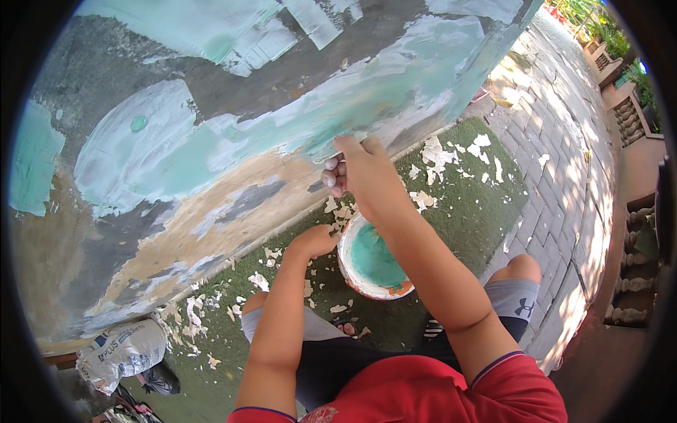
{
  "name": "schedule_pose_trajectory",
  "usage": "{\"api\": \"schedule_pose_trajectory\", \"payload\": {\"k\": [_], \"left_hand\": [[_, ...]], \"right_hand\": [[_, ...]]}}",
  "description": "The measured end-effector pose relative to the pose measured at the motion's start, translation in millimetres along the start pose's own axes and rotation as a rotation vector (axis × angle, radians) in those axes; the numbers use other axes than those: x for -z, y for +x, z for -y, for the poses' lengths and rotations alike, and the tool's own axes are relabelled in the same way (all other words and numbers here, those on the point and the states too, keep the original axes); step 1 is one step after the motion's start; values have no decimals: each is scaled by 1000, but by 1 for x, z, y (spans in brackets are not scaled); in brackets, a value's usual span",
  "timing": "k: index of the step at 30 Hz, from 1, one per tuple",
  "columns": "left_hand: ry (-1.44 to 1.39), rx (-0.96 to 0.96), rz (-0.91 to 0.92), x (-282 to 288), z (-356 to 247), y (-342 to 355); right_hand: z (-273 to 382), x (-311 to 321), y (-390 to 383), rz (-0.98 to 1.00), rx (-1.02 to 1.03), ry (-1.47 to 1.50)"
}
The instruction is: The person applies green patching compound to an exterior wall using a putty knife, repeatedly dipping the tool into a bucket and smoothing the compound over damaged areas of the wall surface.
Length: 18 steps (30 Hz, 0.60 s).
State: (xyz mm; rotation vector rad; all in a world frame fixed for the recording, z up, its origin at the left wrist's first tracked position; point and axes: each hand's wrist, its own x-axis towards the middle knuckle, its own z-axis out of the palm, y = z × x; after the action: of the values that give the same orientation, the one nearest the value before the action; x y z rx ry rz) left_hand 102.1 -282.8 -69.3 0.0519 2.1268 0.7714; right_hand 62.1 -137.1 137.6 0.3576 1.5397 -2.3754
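Observation:
My right hand (358, 173) is raised against the lower part of a wall (254, 144) patched with pale green and white filler. Its fingers are curled closed, and whatever they hold is hidden behind the hand. Below it a round white bucket (363, 287) stands on the green mat, its rim smeared with orange-brown. Smooth mint-green paste (374, 257) lies inside the bucket. My left hand (316, 242) is closed at the bucket's left rim, fingertips mostly out of sight. My right forearm passes over the bucket's right side.
Peeled paint flakes (438, 156) litter the green mat (479, 233) along the wall's foot. A printed white sack (123, 354) leans at the lower left, beside a dark bundle (161, 379). Grey paving (557, 176) runs along the right, bordered by a low balustrade (627, 120).

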Motion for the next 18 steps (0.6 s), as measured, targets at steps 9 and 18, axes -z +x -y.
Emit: {"api": "schedule_pose_trajectory", "payload": {"k": [9,18], "left_hand": [[105,37,-49,2,-12,-2],[37,114,-220,9,-60,-80]], "right_hand": [[-62,82,51,-72,-117,-73],[43,124,6,26,-52,72]]}}
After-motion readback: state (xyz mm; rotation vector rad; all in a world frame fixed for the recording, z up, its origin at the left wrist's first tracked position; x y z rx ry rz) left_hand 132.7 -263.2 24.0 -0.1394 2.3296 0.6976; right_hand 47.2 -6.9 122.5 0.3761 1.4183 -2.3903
